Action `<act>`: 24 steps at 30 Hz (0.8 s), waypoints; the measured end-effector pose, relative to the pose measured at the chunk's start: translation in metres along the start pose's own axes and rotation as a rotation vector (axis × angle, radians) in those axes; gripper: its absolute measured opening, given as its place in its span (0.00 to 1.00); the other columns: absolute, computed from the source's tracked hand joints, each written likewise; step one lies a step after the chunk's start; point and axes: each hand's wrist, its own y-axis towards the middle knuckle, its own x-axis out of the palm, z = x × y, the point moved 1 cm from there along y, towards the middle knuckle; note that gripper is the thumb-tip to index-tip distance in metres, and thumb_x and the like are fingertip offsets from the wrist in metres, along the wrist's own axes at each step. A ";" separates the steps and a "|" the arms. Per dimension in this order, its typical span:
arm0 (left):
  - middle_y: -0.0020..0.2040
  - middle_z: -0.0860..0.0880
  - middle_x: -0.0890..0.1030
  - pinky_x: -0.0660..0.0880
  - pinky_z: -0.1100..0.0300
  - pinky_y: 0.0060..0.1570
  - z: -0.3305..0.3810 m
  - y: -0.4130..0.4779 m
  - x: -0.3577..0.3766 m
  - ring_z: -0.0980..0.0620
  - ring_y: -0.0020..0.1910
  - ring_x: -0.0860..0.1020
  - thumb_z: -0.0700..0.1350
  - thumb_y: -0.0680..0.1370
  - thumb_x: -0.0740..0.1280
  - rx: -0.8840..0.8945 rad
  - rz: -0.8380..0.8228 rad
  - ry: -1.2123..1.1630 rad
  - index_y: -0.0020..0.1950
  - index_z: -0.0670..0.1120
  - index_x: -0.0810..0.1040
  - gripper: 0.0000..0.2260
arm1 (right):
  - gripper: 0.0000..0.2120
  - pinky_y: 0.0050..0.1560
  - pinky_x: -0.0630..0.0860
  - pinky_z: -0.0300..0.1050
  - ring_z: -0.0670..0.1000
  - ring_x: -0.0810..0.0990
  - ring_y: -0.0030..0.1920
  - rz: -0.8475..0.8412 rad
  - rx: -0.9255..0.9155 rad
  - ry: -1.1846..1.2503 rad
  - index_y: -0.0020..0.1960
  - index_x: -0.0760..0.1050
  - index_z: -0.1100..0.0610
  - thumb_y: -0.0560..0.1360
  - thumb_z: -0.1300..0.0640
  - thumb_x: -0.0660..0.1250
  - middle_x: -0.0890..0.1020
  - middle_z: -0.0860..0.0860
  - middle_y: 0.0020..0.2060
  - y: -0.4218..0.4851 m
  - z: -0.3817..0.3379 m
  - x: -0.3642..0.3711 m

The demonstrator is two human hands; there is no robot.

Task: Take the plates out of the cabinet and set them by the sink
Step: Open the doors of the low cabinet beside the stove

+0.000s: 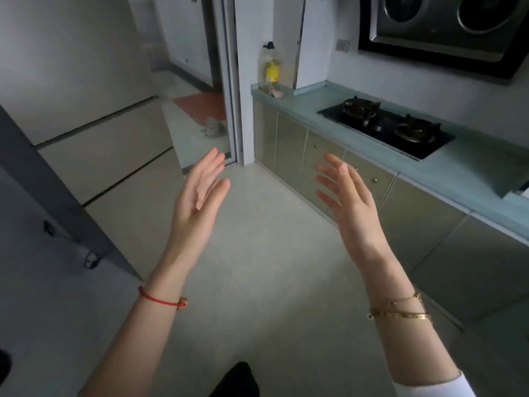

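Observation:
My left hand [200,202] and my right hand [347,199] are raised in front of me over the floor, palms turned toward each other, fingers spread, nothing in either. A red cord is on my left wrist and gold bracelets are on my right. Behind my right hand runs a row of shut base cabinets [323,156] with small knobs, under a blue-green counter [463,164]. No plates are visible. A sliver of what may be the sink [519,193] shows at the right edge.
A black two-burner gas hob [386,126] sits in the counter under a range hood [446,27]. A bottle with a yellow label [270,67] stands at the counter's far end. A doorway [200,81] lies ahead; a grey door edge [51,190] is at left.

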 end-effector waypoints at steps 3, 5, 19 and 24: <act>0.73 0.50 0.72 0.68 0.69 0.67 -0.016 0.013 -0.007 0.59 0.72 0.71 0.39 0.82 0.61 -0.020 0.014 0.015 0.76 0.45 0.65 0.22 | 0.18 0.66 0.75 0.46 0.44 0.78 0.64 -0.003 0.042 -0.007 0.69 0.73 0.48 0.84 0.46 0.54 0.80 0.47 0.63 0.018 0.013 0.006; 0.73 0.50 0.72 0.68 0.69 0.66 -0.030 0.025 -0.009 0.59 0.72 0.71 0.39 0.82 0.61 -0.044 0.016 0.016 0.76 0.45 0.65 0.22 | 0.17 0.65 0.75 0.44 0.43 0.79 0.63 -0.020 0.063 -0.014 0.69 0.73 0.47 0.84 0.46 0.54 0.80 0.46 0.62 0.030 0.023 0.013; 0.74 0.49 0.72 0.69 0.69 0.66 -0.143 0.210 -0.044 0.57 0.72 0.70 0.40 0.82 0.62 -0.099 -0.005 0.022 0.77 0.45 0.65 0.22 | 0.17 0.65 0.75 0.47 0.46 0.79 0.64 -0.002 0.148 0.023 0.67 0.74 0.48 0.83 0.46 0.55 0.81 0.48 0.62 0.216 0.107 0.079; 0.74 0.49 0.72 0.69 0.68 0.67 -0.177 0.276 -0.050 0.58 0.72 0.70 0.40 0.82 0.62 -0.125 -0.032 0.017 0.77 0.44 0.64 0.22 | 0.18 0.64 0.76 0.46 0.47 0.79 0.63 0.008 0.155 0.018 0.69 0.73 0.50 0.84 0.46 0.54 0.81 0.48 0.63 0.278 0.131 0.102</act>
